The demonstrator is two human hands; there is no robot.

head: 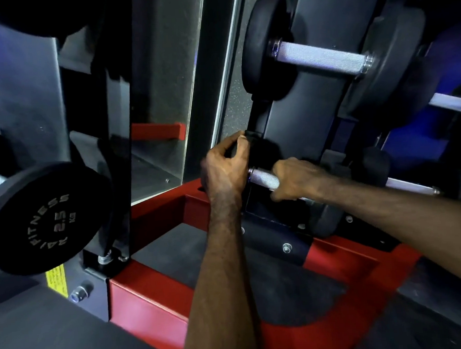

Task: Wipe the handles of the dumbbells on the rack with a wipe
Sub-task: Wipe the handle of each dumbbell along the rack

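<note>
We take the lower dumbbell [262,176] as our landmark: it lies across the dark rack [296,121], and its handle is a silver bar with a fine knurled grain, ringed by a polished collar where it meets the black head. Our right hand [294,180] is curled round that handle just right of the collar, fingers wrapped under the bar; no wipe shows, and we cannot tell whether one is folded inside the fist. Our left hand [227,169] sits at the handle's left end, thumb and fingers bent round the rounded black head, which looks like matte rubber. Above the landmark an upper dumbbell [322,56] rests on the rack, with the same knurled silver handle between two thick round black heads and shiny collars at both ends. To the right, a smooth pale bar [411,186] runs on past our right forearm to a small metal end. Far to the left hangs a flat round black plate [47,218] with raised letters reading 2.5 kg. Below lies a red frame [150,292] of square painted steel tube, bolted at its corners, around a dark speckled rubber mat [285,287].
</note>
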